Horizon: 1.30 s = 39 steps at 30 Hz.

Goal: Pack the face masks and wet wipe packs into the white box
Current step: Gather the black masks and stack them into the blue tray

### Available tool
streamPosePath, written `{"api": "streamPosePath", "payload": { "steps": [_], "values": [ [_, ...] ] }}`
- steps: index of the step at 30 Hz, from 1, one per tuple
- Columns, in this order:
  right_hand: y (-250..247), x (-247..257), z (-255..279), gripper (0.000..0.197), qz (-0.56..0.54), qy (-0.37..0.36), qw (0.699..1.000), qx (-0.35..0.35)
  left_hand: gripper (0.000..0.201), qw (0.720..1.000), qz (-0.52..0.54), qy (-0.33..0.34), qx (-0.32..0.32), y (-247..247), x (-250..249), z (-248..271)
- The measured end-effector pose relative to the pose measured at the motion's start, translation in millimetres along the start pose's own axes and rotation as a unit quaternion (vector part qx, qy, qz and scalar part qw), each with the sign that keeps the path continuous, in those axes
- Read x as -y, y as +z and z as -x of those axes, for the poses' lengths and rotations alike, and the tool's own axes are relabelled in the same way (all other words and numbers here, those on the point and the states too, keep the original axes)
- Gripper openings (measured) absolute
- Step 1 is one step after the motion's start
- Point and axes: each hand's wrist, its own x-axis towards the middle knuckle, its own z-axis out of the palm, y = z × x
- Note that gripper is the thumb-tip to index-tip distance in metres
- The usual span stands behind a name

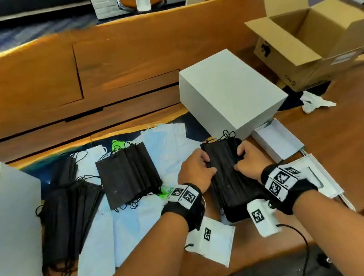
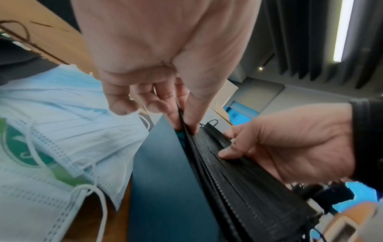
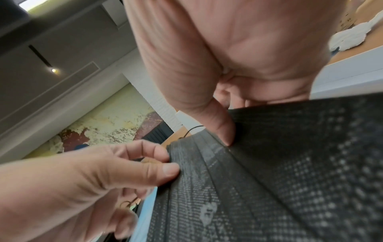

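The left hand (image 1: 194, 168) and the right hand (image 1: 249, 161) both grip one thick stack of black pleated face masks (image 1: 231, 173), the left pinching its left edge between thumb and fingers, the right pinching its right edge the same way. In the left wrist view the left hand's fingers (image 2: 172, 113) curl under the stack's edge while the thumb presses on top. The stack sits in front of the person on the wooden desk (image 1: 347, 131); whether it rests on the surface or is lifted slightly cannot be told.

Just left of the hands lies a spread of pale blue face masks (image 1: 165, 144), and on them a second stack of black masks (image 1: 126, 176) fanned out with its ear loops trailing. Further left a larger, looser heap of black masks (image 1: 69, 220) lies beside a white box at the left edge (image 1: 6, 228).

Beyond the hands stands a closed white rectangular box (image 1: 232, 88), touching the far end of the held stack's ear loops. To its right lie flat white cartons (image 1: 277, 140), a crumpled white wrapper (image 1: 316, 101) and, at the far right corner, an open brown cardboard box (image 1: 315, 36).
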Motion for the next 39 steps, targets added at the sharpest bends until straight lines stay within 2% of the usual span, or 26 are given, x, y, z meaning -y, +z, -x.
{"api": "streamPosePath", "payload": {
  "steps": [3,7,10,14,19,22,24,26,29,32,35,39],
  "values": [
    [-4.7,12.5,22.1,0.021,0.03,-0.023,0.999,0.018,0.016,0.987,-0.147,0.062,0.021,5.8,-2.6,1.6],
    [-9.8,10.6,30.8,0.026,0.096,-0.038,0.994,0.021,0.034,0.906,-0.394,0.136,0.073,18.2,0.7,2.9],
    [-8.9,7.4,31.5,0.03,0.139,-0.054,0.989,0.022,0.041,0.872,-0.461,0.137,0.091,25.6,8.3,4.7],
    [-7.1,13.4,28.0,0.027,0.159,-0.068,0.985,0.022,0.041,0.878,-0.449,0.144,0.079,27.4,9.7,7.6],
    [-6.8,19.8,17.9,0.016,0.177,-0.117,0.976,-0.058,0.035,0.921,-0.352,0.166,0.024,14.0,7.3,7.4],
    [-2.4,41.7,13.7,0.005,0.12,-0.147,0.978,-0.08,0.03,0.944,-0.286,0.164,-0.026,-8.8,13.5,4.4],
    [6.5,64.6,12.6,0.002,0.069,-0.176,0.98,-0.067,0.027,0.956,-0.253,0.136,-0.062,-29.3,23.9,1.7],
    [26.2,92.8,12.9,0.002,0.045,-0.203,0.977,-0.035,0.027,0.966,-0.233,0.066,-0.086,-55.7,44.4,1.1],
    [64.5,123.6,9.2,0.009,0.003,-0.178,0.982,0.056,0.031,0.974,-0.196,-0.064,-0.096,-91.0,78.9,2.9],
    [106.3,146.1,5.5,0.016,-0.005,-0.146,0.982,0.121,0.04,0.966,-0.16,-0.164,-0.118,-121.6,110.8,10.1],
    [137.1,158.2,3.3,0.04,0.03,-0.118,0.983,0.135,0.043,0.963,-0.095,-0.212,-0.137,-137.7,131.3,15.1],
    [166.2,171.1,-0.8,0.064,0.043,-0.068,0.986,0.144,0.048,0.957,-0.047,-0.236,-0.162,-150.3,147.0,15.8]
  ]
}}
